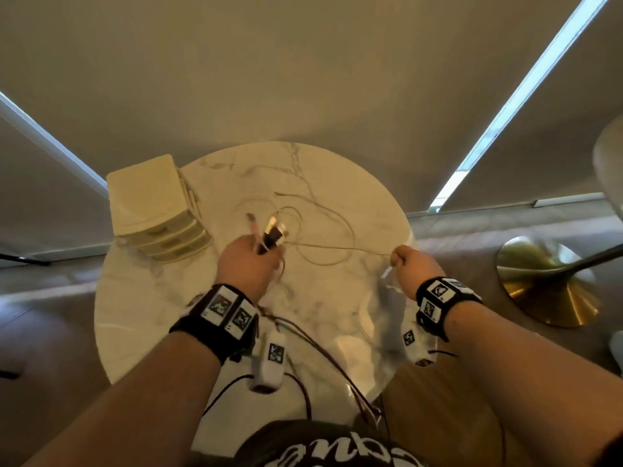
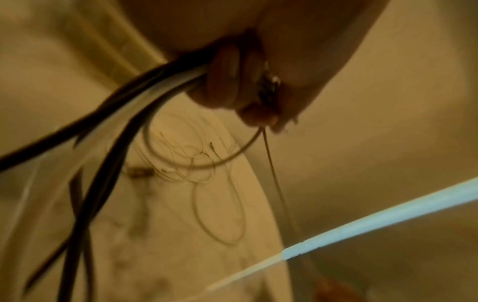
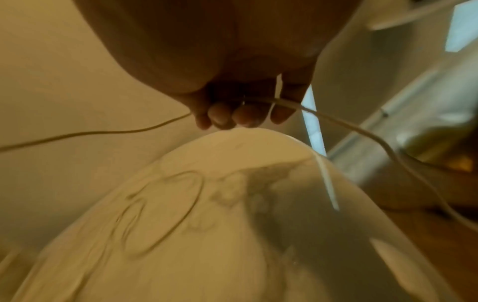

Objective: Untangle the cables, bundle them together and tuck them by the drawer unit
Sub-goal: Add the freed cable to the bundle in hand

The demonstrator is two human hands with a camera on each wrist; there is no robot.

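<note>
The untangling step is in hand: right of the drawer unit (image 1: 156, 210), the left hand (image 1: 247, 264) grips gathered cables (image 1: 269, 232) while the right hand (image 1: 413, 269) pinches one thin white cable (image 1: 340, 248) taut. Its loops lie on the surface (image 1: 337, 176) beyond; next it likely needs drawing free and gathering in.

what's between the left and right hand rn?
One thin pale cable stretched above the round marble table, from the left hand, which grips the bundle of cable ends, to the right hand. Head view shows it.

Inside the left hand (image 1: 247, 264) the gripped cable ends (image 1: 269, 232) blur together, their count unreadable. Past the right hand (image 3: 232, 81), the thin white cable (image 3: 362, 132) runs off the picture's edge; beneath it, table loops (image 3: 165, 214) smear.
</note>
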